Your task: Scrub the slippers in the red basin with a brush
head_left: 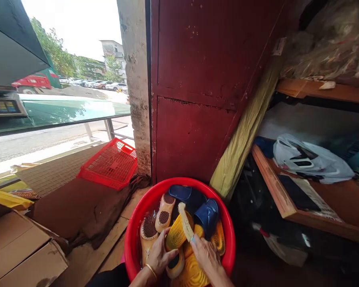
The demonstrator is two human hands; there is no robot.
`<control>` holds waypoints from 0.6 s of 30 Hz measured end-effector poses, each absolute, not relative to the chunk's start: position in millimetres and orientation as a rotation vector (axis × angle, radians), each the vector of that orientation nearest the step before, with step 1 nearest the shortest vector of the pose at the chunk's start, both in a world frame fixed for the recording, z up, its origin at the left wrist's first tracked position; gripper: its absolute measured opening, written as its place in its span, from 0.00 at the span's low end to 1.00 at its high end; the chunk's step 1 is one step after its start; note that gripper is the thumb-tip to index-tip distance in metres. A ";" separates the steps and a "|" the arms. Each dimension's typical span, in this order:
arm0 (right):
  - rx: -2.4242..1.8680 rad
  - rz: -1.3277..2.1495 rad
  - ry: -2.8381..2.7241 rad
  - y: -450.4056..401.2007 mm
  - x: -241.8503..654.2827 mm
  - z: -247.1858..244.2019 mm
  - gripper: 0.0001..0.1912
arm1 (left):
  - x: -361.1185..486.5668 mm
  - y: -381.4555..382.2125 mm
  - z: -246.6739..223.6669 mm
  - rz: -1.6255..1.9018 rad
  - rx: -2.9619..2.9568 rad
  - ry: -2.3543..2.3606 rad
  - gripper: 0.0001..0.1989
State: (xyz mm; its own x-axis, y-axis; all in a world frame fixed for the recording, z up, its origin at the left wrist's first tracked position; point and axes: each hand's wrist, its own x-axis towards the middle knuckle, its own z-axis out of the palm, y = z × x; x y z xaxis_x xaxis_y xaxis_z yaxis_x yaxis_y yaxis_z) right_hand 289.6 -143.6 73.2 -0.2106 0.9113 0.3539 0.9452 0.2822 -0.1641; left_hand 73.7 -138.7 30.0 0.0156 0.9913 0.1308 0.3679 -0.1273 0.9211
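Note:
A round red basin (pixel 231 239) holds several sandals and slippers. My left hand (pixel 160 253), with a bangle on the wrist, grips a yellow slipper (pixel 176 235) whose patterned sole faces up. My right hand (pixel 204 253) is closed around the handle of a pale brush (pixel 184 221), which lies across the right side of that slipper. Tan shoes with brown soles (pixel 165 213) rest at the basin's left. Dark blue slippers (pixel 208 215) are at its back right, and more yellow footwear (pixel 194 273) sits below my hands.
A red plastic crate (pixel 112 163) lies beyond the basin at the left, with a cardboard box (pixel 20 255) nearer. A dark red metal door (pixel 194 139) stands behind. On the right, a wooden shelf (pixel 275 187) bears a white plastic bag (pixel 314 157) beside a tall yellowish roll (pixel 242 139).

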 end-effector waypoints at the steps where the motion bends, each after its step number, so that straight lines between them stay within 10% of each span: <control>1: -1.744 -0.147 -2.164 -130.4 294.9 69.9 0.11 | 74.1 -141.0 33.8 1.113 1.583 1.387 0.35; 18: -1.882 -0.176 -2.209 -144.0 309.8 31.6 0.15 | 58.0 -111.0 14.9 0.699 1.683 1.607 0.35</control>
State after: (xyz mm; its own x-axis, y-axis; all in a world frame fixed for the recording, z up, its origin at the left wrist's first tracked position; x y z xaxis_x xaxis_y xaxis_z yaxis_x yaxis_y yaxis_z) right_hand 309.8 -144.0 31.6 -0.1457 0.9563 0.2536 0.9843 0.1659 -0.0599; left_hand 58.0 -111.0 14.9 0.0861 0.9929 -0.0821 0.6169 0.0116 0.7869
